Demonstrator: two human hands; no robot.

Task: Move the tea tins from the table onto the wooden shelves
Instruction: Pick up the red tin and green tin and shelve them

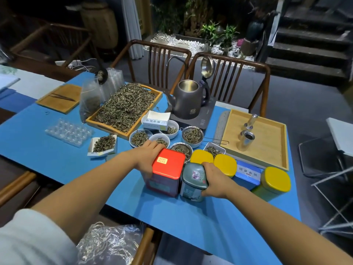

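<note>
Several tea tins stand in a cluster on the blue table. My left hand grips the red-lidded tin from its left side, fingers over the far edge. My right hand grips the grey-green tin from its right side. Both tins stand on the table, touching each other. Behind and to the right are two yellow-lidded tins, a blue tin and a third yellow-lidded tin. No wooden shelves are in view.
Bowls of tea leaves and a strainer sit just behind the tins. A leaf-filled wooden tray, a kettle and a wooden tray with metal cups lie farther back. Chairs stand beyond the table.
</note>
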